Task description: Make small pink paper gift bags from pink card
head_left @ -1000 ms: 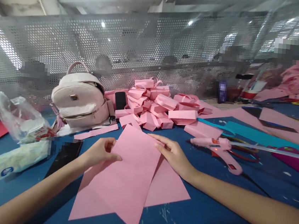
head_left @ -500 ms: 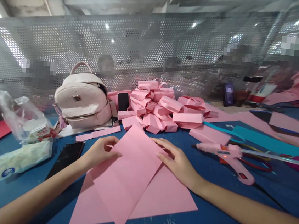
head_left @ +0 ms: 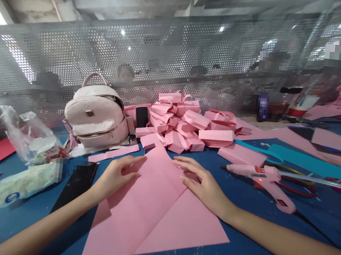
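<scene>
A pink paper sheet (head_left: 151,190) lies turned at an angle over another pink sheet (head_left: 196,227) on the blue table. At its upper left edge is my left hand (head_left: 119,177), thumb and fingers apart, fingertips touching the paper. My right hand (head_left: 204,183) rests at the upper right edge with its fingers spread and the thumb on the sheet. Neither hand is closed around anything. Just beyond the sheets is a heap of folded pink paper pieces (head_left: 177,122).
A pink glue gun (head_left: 263,175) and teal strips (head_left: 310,160) lie at right. On the left are a pale backpack (head_left: 97,115), a black phone (head_left: 76,182), a tissue pack (head_left: 24,181) and a plastic bag (head_left: 23,136). A perforated metal panel (head_left: 159,57) stands behind.
The upper sheet has turned slightly, its lower corner shifting left. My left hand's fingers have moved further over its edge, and the whole view has shifted a little.
</scene>
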